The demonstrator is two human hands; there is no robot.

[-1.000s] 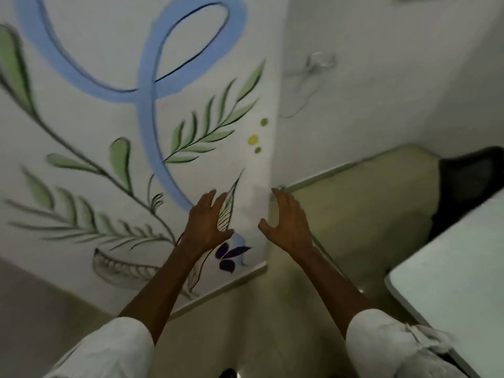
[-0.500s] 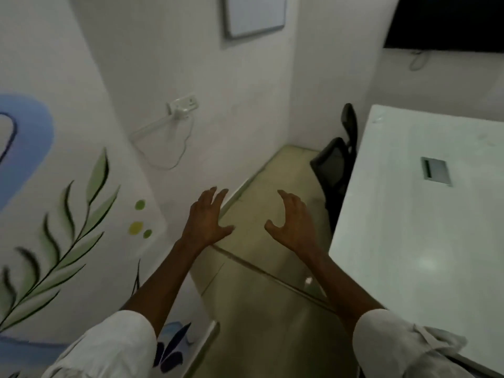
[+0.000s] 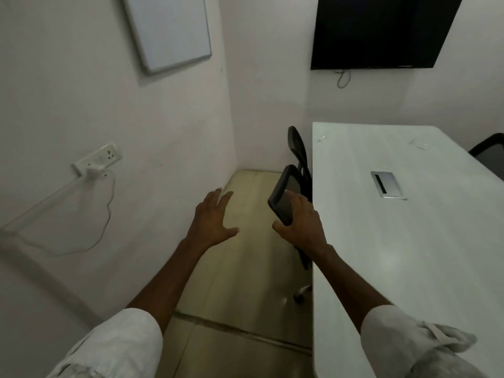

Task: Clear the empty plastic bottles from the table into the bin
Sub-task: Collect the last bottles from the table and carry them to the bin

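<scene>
Beside the long white tabletop [image 3: 409, 241], left hand [image 3: 211, 222] and right hand [image 3: 302, 222], each grip spread wide, holding nothing.

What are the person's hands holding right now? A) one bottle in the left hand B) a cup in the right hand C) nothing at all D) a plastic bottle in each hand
C: the left hand and the right hand are both spread open with nothing in them, held out beside the white table, and no bottle shows anywhere in the view.
</scene>
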